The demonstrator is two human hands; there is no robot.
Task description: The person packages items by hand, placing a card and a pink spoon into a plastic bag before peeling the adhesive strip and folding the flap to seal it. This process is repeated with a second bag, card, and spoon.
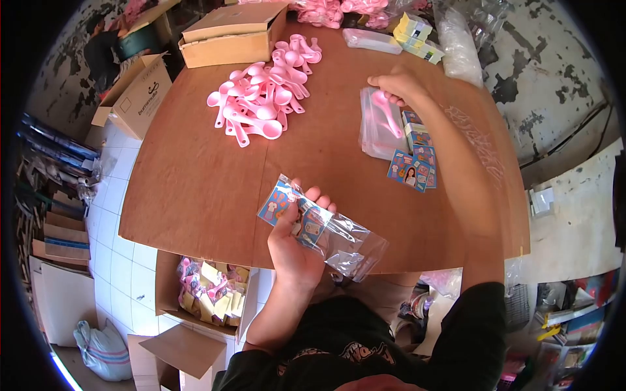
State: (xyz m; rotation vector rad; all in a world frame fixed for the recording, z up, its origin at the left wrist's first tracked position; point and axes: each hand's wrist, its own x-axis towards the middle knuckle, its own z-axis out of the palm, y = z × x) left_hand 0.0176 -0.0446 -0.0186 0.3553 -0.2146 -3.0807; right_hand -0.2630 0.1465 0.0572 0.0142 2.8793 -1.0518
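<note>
My left hand (295, 238) grips a clear plastic bag (357, 251) with a blue printed card (313, 221) in it, held over the table's near side. The thumb lies across the card and the bag's loose end points right. Farther out, my right hand (399, 85) has its fingers curled in at the top of a stack of clear bags (373, 140). What those fingers hold, if anything, I cannot tell. Just below them a pink spoon (389, 116) lies on the stack. More printed cards (411, 171) are beside the bags, partly behind my right forearm.
A pile of pink spoons (264, 98) lies on the brown table (195, 189), with a cardboard box (228, 42) behind it. Yellow-white packs (416, 32) are at the back. On the floor, an open carton (168, 287) holds filled packets. A person (101, 55) is at far left.
</note>
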